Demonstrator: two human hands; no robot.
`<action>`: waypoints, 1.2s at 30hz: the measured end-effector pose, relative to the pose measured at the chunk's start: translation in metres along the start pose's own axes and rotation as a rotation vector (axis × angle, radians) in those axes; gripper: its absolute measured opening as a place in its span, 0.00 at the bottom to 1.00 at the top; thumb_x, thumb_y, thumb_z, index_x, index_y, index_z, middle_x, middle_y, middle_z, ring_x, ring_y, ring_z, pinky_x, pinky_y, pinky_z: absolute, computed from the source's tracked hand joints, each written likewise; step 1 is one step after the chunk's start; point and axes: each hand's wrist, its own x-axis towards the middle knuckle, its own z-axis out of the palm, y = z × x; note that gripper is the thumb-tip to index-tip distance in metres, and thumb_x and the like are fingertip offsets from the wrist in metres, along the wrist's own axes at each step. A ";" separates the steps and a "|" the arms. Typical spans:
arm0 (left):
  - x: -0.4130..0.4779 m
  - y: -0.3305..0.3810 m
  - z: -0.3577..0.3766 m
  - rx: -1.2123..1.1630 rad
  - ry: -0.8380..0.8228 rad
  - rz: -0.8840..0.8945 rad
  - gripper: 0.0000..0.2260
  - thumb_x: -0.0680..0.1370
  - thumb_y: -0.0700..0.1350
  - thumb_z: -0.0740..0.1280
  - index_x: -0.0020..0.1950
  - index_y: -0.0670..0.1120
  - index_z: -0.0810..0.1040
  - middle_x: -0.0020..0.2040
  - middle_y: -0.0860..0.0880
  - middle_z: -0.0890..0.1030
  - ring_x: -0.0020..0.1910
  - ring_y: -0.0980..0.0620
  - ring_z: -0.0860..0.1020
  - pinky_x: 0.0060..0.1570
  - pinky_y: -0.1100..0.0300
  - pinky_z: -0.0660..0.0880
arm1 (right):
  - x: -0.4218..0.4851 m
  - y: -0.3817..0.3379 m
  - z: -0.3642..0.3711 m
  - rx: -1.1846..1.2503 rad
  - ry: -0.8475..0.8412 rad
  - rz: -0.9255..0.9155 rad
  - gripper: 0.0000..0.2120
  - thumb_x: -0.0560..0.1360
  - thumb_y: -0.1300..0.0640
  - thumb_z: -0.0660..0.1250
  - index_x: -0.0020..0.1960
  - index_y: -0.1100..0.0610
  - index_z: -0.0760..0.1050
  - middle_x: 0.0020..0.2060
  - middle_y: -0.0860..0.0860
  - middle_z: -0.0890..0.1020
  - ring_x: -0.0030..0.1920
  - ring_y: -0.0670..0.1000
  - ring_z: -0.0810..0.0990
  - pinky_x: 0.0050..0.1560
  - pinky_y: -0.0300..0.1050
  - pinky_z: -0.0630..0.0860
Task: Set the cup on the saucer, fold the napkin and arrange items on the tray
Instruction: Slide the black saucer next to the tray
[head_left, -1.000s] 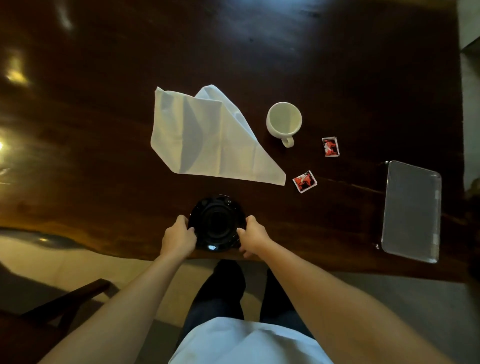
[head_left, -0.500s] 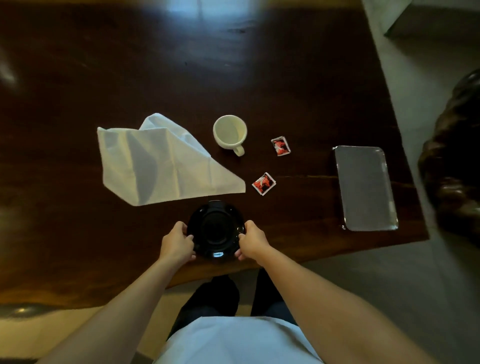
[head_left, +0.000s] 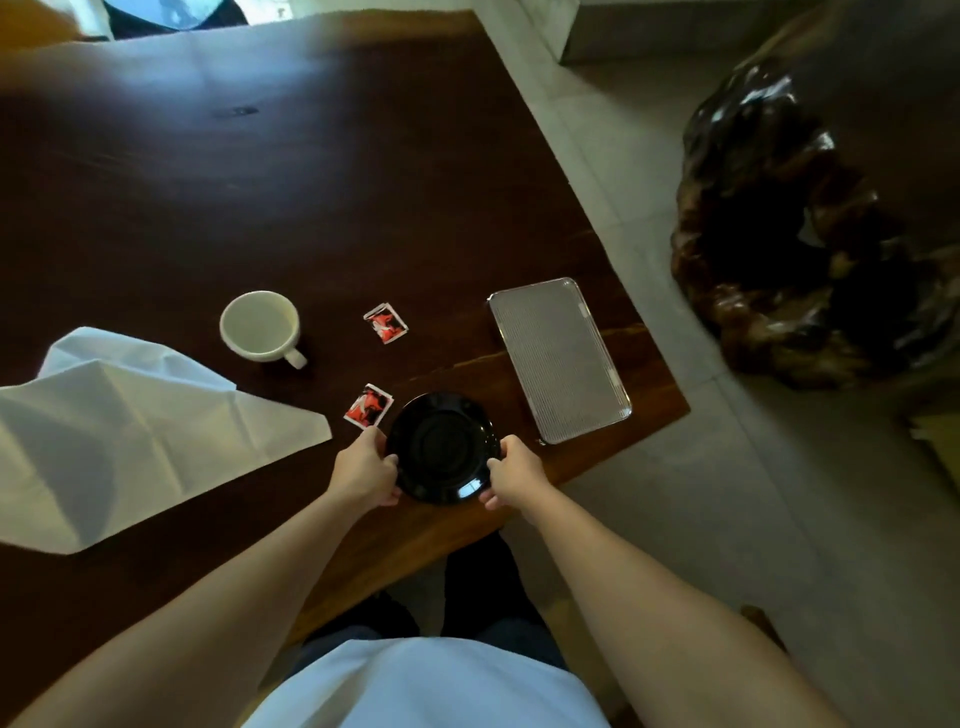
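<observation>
A glossy black saucer (head_left: 441, 447) is held by its rim between my left hand (head_left: 363, 473) and my right hand (head_left: 514, 478), near the table's front edge. Whether it touches the wood I cannot tell. The silver rectangular tray (head_left: 558, 358) lies just right of the saucer, by the table's right corner. A white cup (head_left: 260, 325) stands upright and empty further back to the left, handle toward me. The white napkin (head_left: 119, 431) lies loosely spread at the left. Two red-and-white sachets lie on the wood: one (head_left: 385, 323) between cup and tray, one (head_left: 368, 406) beside my left hand.
The dark wooden table (head_left: 260, 171) ends close behind the tray on the right, with tiled floor (head_left: 701, 493) beyond. A large dark carved wooden piece (head_left: 789, 234) stands on the floor at the right. My legs and a white garment show below the table edge.
Both hands have carried the saucer rightward, from in front of the napkin to beside the tray. The view has swung right, so napkin and cup now sit further left.
</observation>
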 end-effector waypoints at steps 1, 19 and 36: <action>0.003 0.007 0.007 0.000 -0.010 0.007 0.13 0.82 0.41 0.64 0.67 0.47 0.71 0.48 0.44 0.79 0.40 0.46 0.85 0.29 0.59 0.81 | 0.003 0.002 -0.009 0.011 0.018 0.003 0.21 0.83 0.63 0.58 0.76 0.57 0.62 0.63 0.59 0.76 0.39 0.51 0.84 0.29 0.38 0.80; 0.058 0.047 0.070 -0.093 0.164 -0.043 0.06 0.83 0.39 0.63 0.57 0.47 0.71 0.45 0.44 0.80 0.37 0.46 0.85 0.28 0.58 0.81 | 0.101 -0.021 -0.062 -0.131 0.080 -0.051 0.14 0.83 0.60 0.59 0.69 0.54 0.70 0.60 0.58 0.77 0.47 0.56 0.85 0.31 0.40 0.82; 0.075 0.042 0.082 -0.149 0.285 -0.118 0.08 0.82 0.40 0.65 0.56 0.51 0.71 0.45 0.50 0.78 0.37 0.49 0.85 0.29 0.61 0.81 | 0.125 -0.028 -0.052 -0.524 0.182 -0.220 0.06 0.80 0.63 0.63 0.57 0.59 0.72 0.39 0.50 0.73 0.39 0.48 0.76 0.37 0.43 0.72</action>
